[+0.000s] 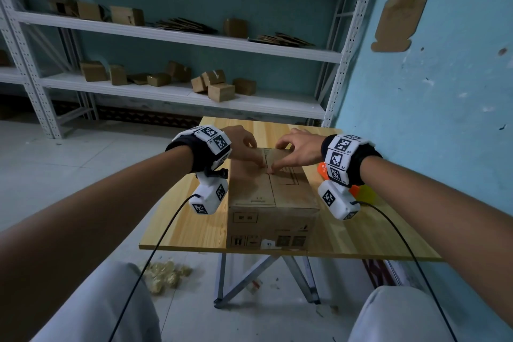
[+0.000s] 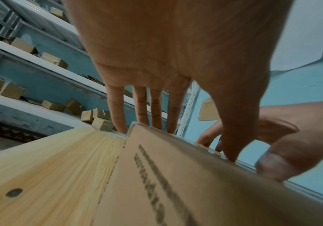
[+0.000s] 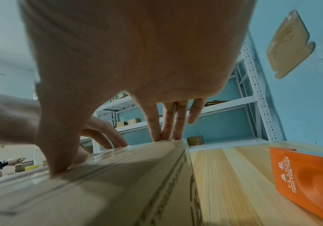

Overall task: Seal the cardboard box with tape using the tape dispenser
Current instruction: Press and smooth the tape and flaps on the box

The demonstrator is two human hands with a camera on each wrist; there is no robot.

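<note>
A brown cardboard box [image 1: 270, 203] with its flaps closed stands on the wooden table [image 1: 191, 219]. My left hand [image 1: 249, 153] and right hand [image 1: 291, 153] both rest on its top, thumbs meeting at the centre seam. In the left wrist view the fingers [image 2: 156, 110] reach straight down to the box's [image 2: 176, 191] far edge. In the right wrist view the fingers [image 3: 168, 122] press the far top edge, and glossy clear tape [image 3: 118, 154] lies along the top. The orange tape dispenser [image 3: 307, 180] lies on the table right of the box, mostly hidden behind my right wrist in the head view [image 1: 361, 193].
White metal shelving [image 1: 177, 94] with several small cardboard boxes stands behind the table. A blue wall [image 1: 430, 91] runs close along the right. A wad of crumpled tape [image 1: 163, 275] lies on the floor below the table's front left. Another person's hand [image 3: 2, 165] shows far off.
</note>
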